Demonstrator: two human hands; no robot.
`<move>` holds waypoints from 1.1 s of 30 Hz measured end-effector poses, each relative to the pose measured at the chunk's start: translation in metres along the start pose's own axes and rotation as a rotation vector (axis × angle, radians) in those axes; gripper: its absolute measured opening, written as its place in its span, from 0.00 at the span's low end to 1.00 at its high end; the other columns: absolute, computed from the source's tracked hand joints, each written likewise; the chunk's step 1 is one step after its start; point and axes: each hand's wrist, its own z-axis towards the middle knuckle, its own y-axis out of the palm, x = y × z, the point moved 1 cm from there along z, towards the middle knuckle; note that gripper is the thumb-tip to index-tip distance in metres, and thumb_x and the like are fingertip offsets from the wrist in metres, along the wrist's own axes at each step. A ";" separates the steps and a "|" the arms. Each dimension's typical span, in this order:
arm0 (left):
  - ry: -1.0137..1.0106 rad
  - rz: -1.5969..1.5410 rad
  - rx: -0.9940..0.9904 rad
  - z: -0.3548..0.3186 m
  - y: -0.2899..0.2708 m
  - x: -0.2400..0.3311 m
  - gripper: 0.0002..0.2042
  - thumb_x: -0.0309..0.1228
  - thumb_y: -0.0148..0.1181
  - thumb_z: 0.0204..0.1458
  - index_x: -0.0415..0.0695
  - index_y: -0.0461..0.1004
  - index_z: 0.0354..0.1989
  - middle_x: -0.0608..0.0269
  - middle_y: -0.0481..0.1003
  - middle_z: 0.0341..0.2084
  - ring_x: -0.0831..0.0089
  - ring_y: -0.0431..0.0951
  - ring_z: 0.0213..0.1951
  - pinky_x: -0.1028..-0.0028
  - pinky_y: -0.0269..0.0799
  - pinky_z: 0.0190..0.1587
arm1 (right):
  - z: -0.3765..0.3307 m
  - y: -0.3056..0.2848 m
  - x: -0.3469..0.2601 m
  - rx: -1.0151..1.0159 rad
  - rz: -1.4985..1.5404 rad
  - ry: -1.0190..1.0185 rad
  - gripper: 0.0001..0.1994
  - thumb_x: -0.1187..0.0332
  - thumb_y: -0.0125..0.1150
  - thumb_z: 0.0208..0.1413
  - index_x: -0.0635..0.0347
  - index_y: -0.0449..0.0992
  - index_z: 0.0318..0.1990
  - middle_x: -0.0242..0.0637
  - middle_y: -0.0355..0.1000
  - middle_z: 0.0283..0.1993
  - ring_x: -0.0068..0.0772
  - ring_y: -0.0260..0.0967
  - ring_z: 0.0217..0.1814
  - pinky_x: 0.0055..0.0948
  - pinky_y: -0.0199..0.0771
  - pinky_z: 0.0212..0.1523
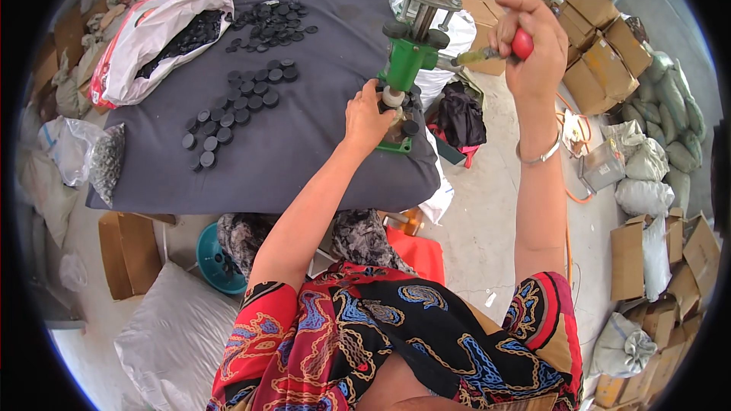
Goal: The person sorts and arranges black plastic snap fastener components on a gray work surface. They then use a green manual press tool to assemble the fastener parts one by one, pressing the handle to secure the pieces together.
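A green hand press (407, 61) stands at the right end of a table, with a metal column and a white round tip at its lower end. My left hand (368, 120) is at the press, its fingers curled beside the white tip. Whatever lies between those fingertips is hidden. My right hand (533, 46) is raised to the right of the press, closed around the red knob (522, 43) of its lever. Small black round caps (410, 128) lie around the press base. More black caps (242, 103) are spread in a loose band across the table's middle.
Dark cloth covers the table (304, 167). An open white sack (164, 49) of black pieces lies at the back left. A clear bag (106, 164) of small parts rests at the left edge. Below are a teal basin (218, 259) and a cardboard box (129, 253). Cartons (601, 61) stand right.
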 end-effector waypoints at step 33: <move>0.002 0.623 0.204 -0.108 -0.161 -0.079 0.12 0.25 0.64 0.44 0.44 0.76 0.39 0.57 0.76 0.42 0.56 0.72 0.45 0.62 0.67 0.47 | 0.034 -0.015 0.004 -0.039 -0.038 0.137 0.14 0.72 0.48 0.54 0.74 0.74 0.42 0.33 0.63 0.20 0.23 0.57 0.20 0.28 0.66 0.29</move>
